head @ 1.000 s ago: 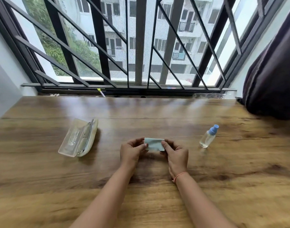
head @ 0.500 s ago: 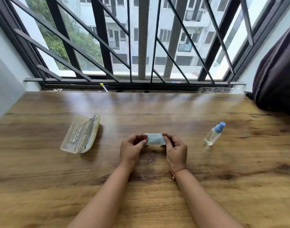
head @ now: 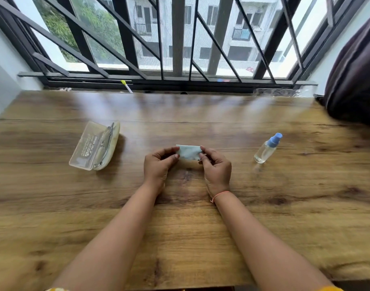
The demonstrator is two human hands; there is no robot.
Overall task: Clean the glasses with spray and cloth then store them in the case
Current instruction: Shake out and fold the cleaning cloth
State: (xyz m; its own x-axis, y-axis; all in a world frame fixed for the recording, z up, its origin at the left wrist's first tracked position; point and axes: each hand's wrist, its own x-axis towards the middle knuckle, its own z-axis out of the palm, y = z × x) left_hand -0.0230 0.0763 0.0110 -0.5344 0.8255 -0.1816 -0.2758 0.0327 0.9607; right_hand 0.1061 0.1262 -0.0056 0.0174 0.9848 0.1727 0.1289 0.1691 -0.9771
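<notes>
A small pale blue cloth point(head: 188, 151) is stretched between my two hands over the middle of the wooden table point(head: 200, 238). My left hand point(head: 157, 166) pinches its left edge and my right hand point(head: 216, 170) pinches its right edge. To the left lies a translucent beige case point(head: 89, 147), its lid ajar, with thin metal-framed glasses point(head: 106, 147) inside. A clear spray bottle with a blue cap point(head: 267, 148) stands to the right, apart from my hands.
A barred window point(head: 175, 38) runs along the table's far edge. A dark curtain point(head: 356, 76) hangs at the right, touching the table corner. A small white and yellow stick point(head: 126, 86) lies on the sill.
The cloth looks narrower than a second ago, folded into a smaller strip between my hands. My head has tilted, shifting the scene slightly; the case and bottle stay in place.
</notes>
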